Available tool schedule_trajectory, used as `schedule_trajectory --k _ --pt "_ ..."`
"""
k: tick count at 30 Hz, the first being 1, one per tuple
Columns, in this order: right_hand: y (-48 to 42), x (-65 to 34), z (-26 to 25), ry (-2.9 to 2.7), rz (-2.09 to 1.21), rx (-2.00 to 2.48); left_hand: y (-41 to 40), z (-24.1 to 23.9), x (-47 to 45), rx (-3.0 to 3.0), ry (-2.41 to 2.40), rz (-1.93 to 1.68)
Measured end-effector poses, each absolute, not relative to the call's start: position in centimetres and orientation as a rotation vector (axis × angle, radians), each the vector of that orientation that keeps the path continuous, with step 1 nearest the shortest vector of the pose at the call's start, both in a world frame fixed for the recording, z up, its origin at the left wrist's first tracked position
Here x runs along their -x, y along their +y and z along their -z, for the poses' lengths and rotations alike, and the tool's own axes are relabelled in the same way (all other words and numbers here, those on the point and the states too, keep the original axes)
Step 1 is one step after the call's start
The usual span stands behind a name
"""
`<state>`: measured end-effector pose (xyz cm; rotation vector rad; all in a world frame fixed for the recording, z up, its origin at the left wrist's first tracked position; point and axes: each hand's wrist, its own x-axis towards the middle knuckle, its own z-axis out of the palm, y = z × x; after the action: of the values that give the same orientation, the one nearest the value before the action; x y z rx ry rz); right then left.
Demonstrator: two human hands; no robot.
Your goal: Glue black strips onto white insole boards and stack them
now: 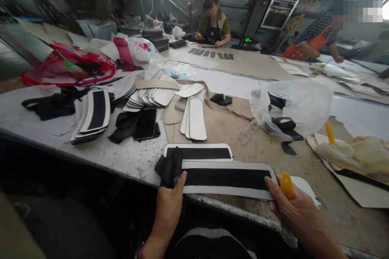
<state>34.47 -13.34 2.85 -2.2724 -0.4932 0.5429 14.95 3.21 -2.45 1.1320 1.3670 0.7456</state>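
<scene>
A long white panel (225, 165) with rounded corners and a black strip (225, 178) along its middle spans between my hands at the table's front edge. My left hand (170, 200) is closed at its left end, thumb on top, with bunched black fabric strip (170, 165) rising beside the fingers. My right hand (288, 204) pinches the right end, thumb pressing on the black strip. A yellow handle (286, 186) sticks up from that same hand; the rest of the tool is hidden. Just behind lies a similar panel (197, 146) with a black strip; a pale piece (304, 188) shows beyond my right hand.
White panels (196, 119) and fanned pale pieces (152, 97) lie ahead. Strip-covered panels (94, 113) are stacked left, near a phone (145, 124). A clear bag (304, 105) with black strips and a bowl (334, 150) with a yellow-handled tool stand right. Co-workers (214, 24) are at the back.
</scene>
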Motion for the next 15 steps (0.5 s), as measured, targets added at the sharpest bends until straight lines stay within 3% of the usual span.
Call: schedule_trajectory --k 7,15 --pt "-13.4 -34.0 -2.9 -0.615 -0.476 2.277 3.4 2.1 -14.9 -0.954 1.257 -0.865" --pt "-13.5 -35.2 -2.7 -0.349 -0.860 1.961 3.8 0.7 -15.2 -0.695 0.976 -0.934"
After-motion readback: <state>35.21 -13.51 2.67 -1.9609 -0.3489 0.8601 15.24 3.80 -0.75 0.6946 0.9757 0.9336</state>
